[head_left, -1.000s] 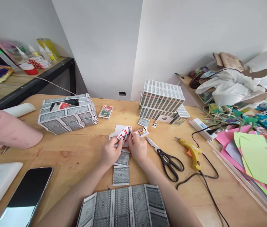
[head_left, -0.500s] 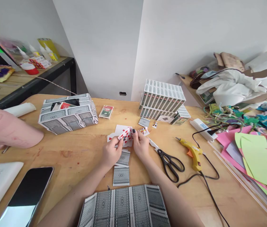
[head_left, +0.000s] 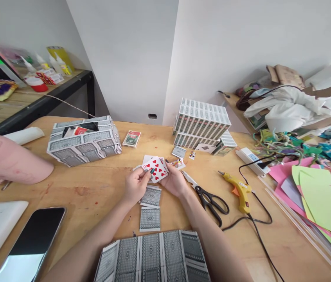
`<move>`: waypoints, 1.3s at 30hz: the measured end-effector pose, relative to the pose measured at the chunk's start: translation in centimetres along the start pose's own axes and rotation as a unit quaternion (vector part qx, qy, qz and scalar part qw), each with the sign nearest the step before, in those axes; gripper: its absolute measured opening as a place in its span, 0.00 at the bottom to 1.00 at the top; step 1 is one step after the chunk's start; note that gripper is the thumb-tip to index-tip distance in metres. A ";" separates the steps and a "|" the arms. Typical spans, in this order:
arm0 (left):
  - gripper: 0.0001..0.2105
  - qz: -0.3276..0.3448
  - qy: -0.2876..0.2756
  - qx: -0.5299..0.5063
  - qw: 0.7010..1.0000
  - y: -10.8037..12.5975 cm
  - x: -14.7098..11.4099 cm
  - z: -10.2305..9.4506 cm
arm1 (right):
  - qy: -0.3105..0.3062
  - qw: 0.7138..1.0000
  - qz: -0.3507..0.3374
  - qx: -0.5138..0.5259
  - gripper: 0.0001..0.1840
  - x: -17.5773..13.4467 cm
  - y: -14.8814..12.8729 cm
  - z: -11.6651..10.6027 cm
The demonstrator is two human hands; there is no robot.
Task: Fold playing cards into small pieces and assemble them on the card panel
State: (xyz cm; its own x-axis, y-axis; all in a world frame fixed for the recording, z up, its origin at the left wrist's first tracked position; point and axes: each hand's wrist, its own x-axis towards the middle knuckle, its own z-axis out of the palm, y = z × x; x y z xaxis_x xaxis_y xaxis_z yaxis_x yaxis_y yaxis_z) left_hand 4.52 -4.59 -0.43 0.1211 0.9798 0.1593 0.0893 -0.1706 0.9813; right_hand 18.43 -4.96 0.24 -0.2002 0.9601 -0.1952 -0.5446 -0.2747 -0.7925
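My left hand pinches a hearts playing card, face up, thumb on its front. On the card's right edge is my right hand, fingers curled behind it, partly hidden. Other cards lie beneath and behind, among them a face card beside my right fingertips. Nearer me, several patterned-back cards lie on the table. At the bottom stands a box covered in card backs. Black-handled scissors lie right of my right hand, blades toward it.
A card-covered box stands at left, near a card pack. Stacked card packs stand at the back. To the right are a yellow glue gun, its cord, a power strip and coloured paper. A phone lies at left.
The card in my hands has gone from bent and tilted to flatter, its hearts face turned up toward me. My right thumb has shifted to its edge and the right hand has opened slightly.
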 end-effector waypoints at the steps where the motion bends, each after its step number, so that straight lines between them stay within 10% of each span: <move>1: 0.09 0.003 -0.012 0.010 1.000 0.0 0.0 0.0 | -0.006 1.000 0.005 -0.007 0.17 -0.1 0.0 0.0; 17: 0.08 -0.061 -0.045 -0.082 0.994 0.4 -0.1 -0.2 | 0.051 0.985 -0.057 -0.158 0.21 0.0 1.6 0.1; 26: 0.15 0.011 0.018 0.061 0.998 0.5 -0.3 -0.2 | 0.099 0.910 -0.182 -0.360 0.22 -0.5 1.1 0.6; 39: 0.10 0.120 0.114 0.208 0.964 0.8 -0.1 -0.9 | -0.030 0.976 -0.028 -0.215 0.21 -0.8 1.6 1.5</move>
State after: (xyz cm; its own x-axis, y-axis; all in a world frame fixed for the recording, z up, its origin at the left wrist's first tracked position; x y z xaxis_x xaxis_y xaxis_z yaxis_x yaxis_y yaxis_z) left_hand 3.73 -4.78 0.46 -0.0292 0.8957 0.4436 0.4805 -0.3766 0.7920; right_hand 16.47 -6.29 0.05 -0.2342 0.9645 -0.1217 -0.1672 -0.1633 -0.9723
